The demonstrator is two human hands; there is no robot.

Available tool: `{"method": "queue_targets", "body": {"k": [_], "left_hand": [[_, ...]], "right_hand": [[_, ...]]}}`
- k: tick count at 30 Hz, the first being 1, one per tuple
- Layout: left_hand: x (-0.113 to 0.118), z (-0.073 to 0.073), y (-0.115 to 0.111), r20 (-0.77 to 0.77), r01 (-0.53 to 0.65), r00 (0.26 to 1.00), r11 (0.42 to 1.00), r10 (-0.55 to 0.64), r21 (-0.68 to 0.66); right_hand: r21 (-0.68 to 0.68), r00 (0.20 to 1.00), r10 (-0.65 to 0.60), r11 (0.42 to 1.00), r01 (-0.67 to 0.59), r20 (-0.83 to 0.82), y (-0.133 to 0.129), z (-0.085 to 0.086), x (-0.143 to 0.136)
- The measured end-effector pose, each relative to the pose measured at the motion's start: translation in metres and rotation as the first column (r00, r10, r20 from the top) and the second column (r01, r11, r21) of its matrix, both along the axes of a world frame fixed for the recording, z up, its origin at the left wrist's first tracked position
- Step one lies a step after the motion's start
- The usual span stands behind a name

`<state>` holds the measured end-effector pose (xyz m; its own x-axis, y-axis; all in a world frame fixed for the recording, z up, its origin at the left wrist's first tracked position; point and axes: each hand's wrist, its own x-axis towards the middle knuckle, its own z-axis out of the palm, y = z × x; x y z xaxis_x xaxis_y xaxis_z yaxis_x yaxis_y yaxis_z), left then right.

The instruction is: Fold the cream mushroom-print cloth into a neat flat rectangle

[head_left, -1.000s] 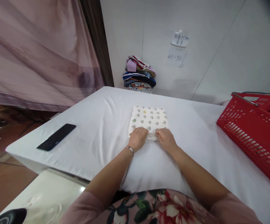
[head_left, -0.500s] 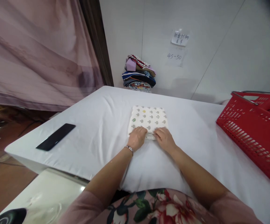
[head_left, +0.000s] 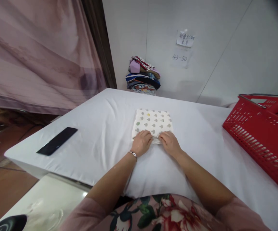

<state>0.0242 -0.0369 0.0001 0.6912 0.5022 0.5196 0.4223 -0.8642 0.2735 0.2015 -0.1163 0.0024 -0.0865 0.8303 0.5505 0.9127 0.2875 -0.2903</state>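
Observation:
A folded white cloth point(head_left: 153, 121) with grey tree-like prints and a few yellow and green marks lies flat in the middle of the white-covered table point(head_left: 90, 128). My left hand point(head_left: 142, 142), a bracelet at its wrist, grips the near edge of the cloth on the left. On the right side of that same edge, my right hand point(head_left: 169, 142) pinches the fabric. Between the two hands the folded layers of the near edge show. Parts of the fingertips are hidden by the fabric.
A dark flat object point(head_left: 57, 141) lies on the table's left part. At the right edge stands a red plastic basket point(head_left: 261, 141) with a metal handle. Folded clothes point(head_left: 143, 77) are stacked beyond the far edge, by the wall. A pink curtain point(head_left: 42, 57) hangs at the left.
Both hands keep their places at the near edge of the cloth; the fabric between them has shifted slightly, and my left fingers have moved a little.

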Motion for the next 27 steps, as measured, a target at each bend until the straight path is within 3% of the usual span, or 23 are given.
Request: {"method": "queue_targets", "body": {"k": [8,16,27], "left_hand": [[0.002,0.002,0.000,-0.016,-0.021,1.000,0.998,0.022,0.053],[0.002,0.002,0.001,-0.033,-0.035,0.999,0.998,0.037,0.052],[-0.004,0.001,0.001,-0.023,-0.009,1.000,1.000,0.009,0.002]], "right_hand": [[-0.050,1.000,0.028,0.998,-0.028,0.006,-0.001,0.001,0.001],[0.003,1.000,0.025,1.000,-0.025,0.003,-0.002,0.000,0.002],[-0.130,0.996,0.084,0.988,-0.081,0.017,-0.008,0.009,0.010]]}}
